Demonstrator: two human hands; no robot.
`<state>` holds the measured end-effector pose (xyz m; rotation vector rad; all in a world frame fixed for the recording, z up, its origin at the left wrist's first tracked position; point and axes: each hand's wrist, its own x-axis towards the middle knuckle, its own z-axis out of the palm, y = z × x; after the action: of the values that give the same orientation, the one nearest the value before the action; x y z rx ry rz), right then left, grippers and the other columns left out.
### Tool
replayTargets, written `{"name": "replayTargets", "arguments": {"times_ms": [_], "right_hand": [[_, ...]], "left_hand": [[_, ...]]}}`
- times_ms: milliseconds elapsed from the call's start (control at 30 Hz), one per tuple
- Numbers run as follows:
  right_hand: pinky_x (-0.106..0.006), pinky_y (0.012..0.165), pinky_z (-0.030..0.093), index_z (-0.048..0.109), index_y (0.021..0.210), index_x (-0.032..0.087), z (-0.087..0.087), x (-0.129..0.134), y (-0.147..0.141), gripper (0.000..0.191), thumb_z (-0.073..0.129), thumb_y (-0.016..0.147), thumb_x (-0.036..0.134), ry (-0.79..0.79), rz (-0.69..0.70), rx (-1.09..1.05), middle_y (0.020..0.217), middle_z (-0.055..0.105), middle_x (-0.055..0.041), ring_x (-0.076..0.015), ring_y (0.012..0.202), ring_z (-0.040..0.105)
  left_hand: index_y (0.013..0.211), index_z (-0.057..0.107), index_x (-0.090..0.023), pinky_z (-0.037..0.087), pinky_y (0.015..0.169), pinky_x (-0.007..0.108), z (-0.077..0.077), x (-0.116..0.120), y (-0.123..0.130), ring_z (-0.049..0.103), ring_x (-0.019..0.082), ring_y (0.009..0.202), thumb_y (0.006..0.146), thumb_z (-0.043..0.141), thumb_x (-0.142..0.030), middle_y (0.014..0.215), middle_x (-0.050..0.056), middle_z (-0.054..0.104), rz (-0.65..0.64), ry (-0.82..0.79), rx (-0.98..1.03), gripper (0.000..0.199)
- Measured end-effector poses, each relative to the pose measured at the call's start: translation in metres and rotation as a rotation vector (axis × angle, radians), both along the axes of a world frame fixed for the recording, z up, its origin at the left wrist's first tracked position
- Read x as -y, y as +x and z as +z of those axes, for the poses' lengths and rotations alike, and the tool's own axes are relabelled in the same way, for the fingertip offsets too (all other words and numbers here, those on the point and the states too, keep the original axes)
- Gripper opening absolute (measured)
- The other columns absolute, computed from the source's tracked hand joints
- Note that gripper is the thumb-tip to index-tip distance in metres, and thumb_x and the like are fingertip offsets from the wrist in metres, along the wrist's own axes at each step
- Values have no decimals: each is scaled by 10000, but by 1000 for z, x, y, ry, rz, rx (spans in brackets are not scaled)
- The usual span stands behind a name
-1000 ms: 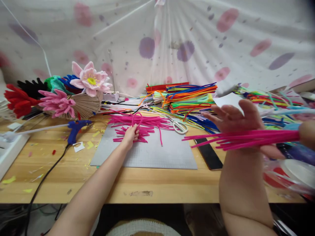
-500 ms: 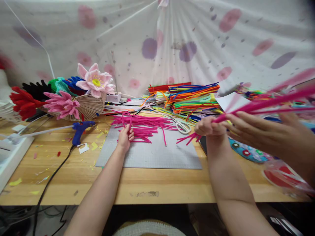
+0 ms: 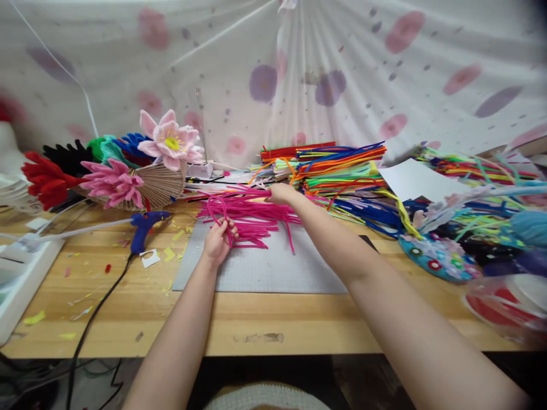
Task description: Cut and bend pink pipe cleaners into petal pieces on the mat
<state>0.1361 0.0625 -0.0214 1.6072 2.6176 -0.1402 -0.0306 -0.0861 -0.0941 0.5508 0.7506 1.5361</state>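
Observation:
My left hand (image 3: 219, 242) is closed on a magenta pipe cleaner (image 3: 212, 208) bent into a loop, which stands up above the fingers. Behind it, a pile of magenta pipe cleaners (image 3: 256, 213) lies across the grey cutting mat (image 3: 273, 270). My right hand (image 3: 282, 194) reaches to the back of this pile, with its fingers wrapped round magenta pipe cleaners (image 3: 250, 192) whose ends stick out to the left. My right wrist and forearm cover the right part of the mat and the white-handled scissors seen before.
A blue glue gun (image 3: 143, 228) with a black cord lies left, before fuzzy flowers (image 3: 113, 182) and a folding fan (image 3: 162, 183). Coloured pipe cleaner bundles (image 3: 342, 165) line the back. Right are a white sheet (image 3: 421, 177), a decorated blue piece (image 3: 440, 259) and a plastic-wrapped roll (image 3: 504, 302).
My right hand has swung left with the magenta bundle, from the right side to the back of the pile. Another person's hand at the right has left the view. My left hand keeps its loop.

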Motion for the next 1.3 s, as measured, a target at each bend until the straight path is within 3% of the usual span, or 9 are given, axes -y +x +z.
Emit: {"name": "replayTargets", "arguments": {"times_ms": [133, 267, 433, 567, 700, 867, 1033, 1200, 1300], "right_hand": [[-307, 828, 414, 555, 1131, 163, -22, -10, -16, 497, 639, 678, 350, 50, 186, -158, 1118, 594, -117, -217, 986, 551], [-321, 914, 366, 562, 1107, 133, -32, -5, -18, 418, 611, 712, 261, 131, 254, -511, 1106, 586, -115, -188, 1043, 506], [-244, 631, 441, 601, 945, 121, -38, 38, -11, 305, 523, 774, 361, -315, 159, -993, 813, 634, -45, -104, 645, 547], [-210, 529, 390, 589, 765, 123, -48, 79, -1, 309, 595, 692, 423, -545, 126, -1088, 655, 593, 1, -78, 545, 492], [-210, 501, 352, 539, 683, 138, -59, 90, 12, 289, 605, 668, 418, -460, 27, -1147, 545, 510, 40, -70, 494, 440], [-219, 560, 365, 564, 687, 138, -72, 88, 20, 223, 621, 646, 350, -360, 64, -1099, 610, 538, 29, -82, 570, 460], [-197, 479, 349, 573, 795, 145, -82, 96, 14, 257, 613, 661, 361, -538, 94, -1229, 600, 533, 41, -67, 498, 455], [-195, 440, 362, 558, 884, 139, -74, 100, 17, 358, 632, 661, 410, -850, 189, -1197, 571, 543, 34, -76, 461, 486], [-184, 451, 366, 528, 783, 149, -72, 100, 19, 329, 657, 636, 413, -809, 185, -1257, 606, 544, 34, -61, 479, 473]], "left_hand": [[803, 464, -180, 412, 475, 201, -3, 0, 3, 490, 64, 533, 764, 545, -207, 727, -26, 520, -45, -26, -59, 93], [809, 452, -173, 285, 354, 142, -7, -2, 4, 428, 41, 445, 757, 551, -210, 690, -30, 506, -98, 1, -80, 119], [804, 445, -169, 195, 331, 117, -9, -2, 14, 318, 7, 371, 765, 551, -194, 627, -46, 480, -248, 17, -84, 116], [883, 493, -155, 356, 412, 162, -9, -1, 29, 461, 46, 453, 767, 550, -183, 664, -16, 532, -450, 5, -165, 133], [943, 520, -119, 479, 629, 294, -9, 1, 33, 608, 133, 636, 775, 547, -189, 833, 77, 622, -702, -59, -242, 184], [952, 520, -109, 449, 787, 420, -13, 3, 30, 637, 207, 796, 777, 556, -203, 949, 142, 630, -910, -73, -281, 201], [845, 527, -93, 471, 711, 361, -14, 1, 36, 624, 175, 708, 755, 568, -182, 798, 99, 625, -874, -79, -342, 133], [736, 513, -106, 427, 513, 225, -12, -1, 44, 477, 69, 483, 748, 549, -157, 570, -17, 488, -753, -81, -365, 63], [720, 503, -115, 393, 471, 194, -13, -2, 49, 448, 56, 463, 733, 540, -111, 557, -28, 471, -698, -79, -350, 39]]}}
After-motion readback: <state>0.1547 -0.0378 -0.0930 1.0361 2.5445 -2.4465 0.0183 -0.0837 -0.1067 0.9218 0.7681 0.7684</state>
